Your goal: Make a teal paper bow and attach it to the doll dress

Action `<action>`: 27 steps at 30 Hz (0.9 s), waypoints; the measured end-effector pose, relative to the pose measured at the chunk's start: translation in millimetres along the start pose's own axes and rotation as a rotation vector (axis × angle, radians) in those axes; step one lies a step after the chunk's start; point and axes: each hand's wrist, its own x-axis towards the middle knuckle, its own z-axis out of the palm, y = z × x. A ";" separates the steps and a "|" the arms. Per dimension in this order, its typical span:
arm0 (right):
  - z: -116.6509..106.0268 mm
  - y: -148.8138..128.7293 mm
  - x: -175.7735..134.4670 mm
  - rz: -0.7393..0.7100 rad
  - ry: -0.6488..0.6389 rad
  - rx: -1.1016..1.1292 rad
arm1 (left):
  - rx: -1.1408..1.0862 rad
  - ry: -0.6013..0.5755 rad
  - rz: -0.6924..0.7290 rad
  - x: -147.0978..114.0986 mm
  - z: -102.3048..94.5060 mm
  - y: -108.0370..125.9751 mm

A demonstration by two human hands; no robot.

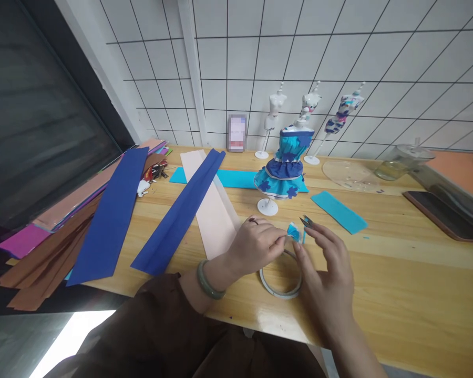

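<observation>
My left hand [260,242] is closed, thumb and finger pinching the edge of a small pleated piece of light-blue paper [294,231] with a whitish edge. On the other side, my right hand [327,262] has its thumb tip against the piece, while its long-nailed fingers stand apart from the thumb. A thin blue strip [304,234] shows near those fingertips. Below both hands lies a thin roll of tape [280,295], flat on the table. Just beyond them a small mannequin stand [268,207] carries a ruffled blue dress [286,165] with dark-blue flower shapes.
Dark-blue [181,212], pale-pink [211,220] and light-blue sheets [339,211] lie around the wooden table [410,294]. Stacked paper [59,252] overhangs the left edge. Along the tiled wall stand a phone [237,133] and several mannequins [276,105]. A dark tablet-like slab [449,215] and lidded cup [398,163] are right.
</observation>
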 end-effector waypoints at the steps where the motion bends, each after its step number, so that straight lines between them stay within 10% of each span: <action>1: -1.2 -0.6 1.3 -0.133 -0.003 -0.113 | 0.026 -0.006 0.026 -0.3 0.4 -0.1; 5: -4.1 -0.6 3.6 -0.393 -0.015 -0.362 | 0.002 -0.014 0.011 -0.6 0.4 0.9; 14: -6.6 2.5 -3.8 -0.482 0.043 -0.502 | -0.506 -0.092 -0.421 -0.1 -5.0 6.1; 21: -3.9 3.3 -0.6 -0.452 0.044 -0.512 | -0.174 -0.058 -0.144 -2.7 2.3 2.0; 27: -5.1 9.0 -4.1 -0.496 0.015 -0.529 | -0.399 -0.075 -0.325 -1.7 -0.4 3.8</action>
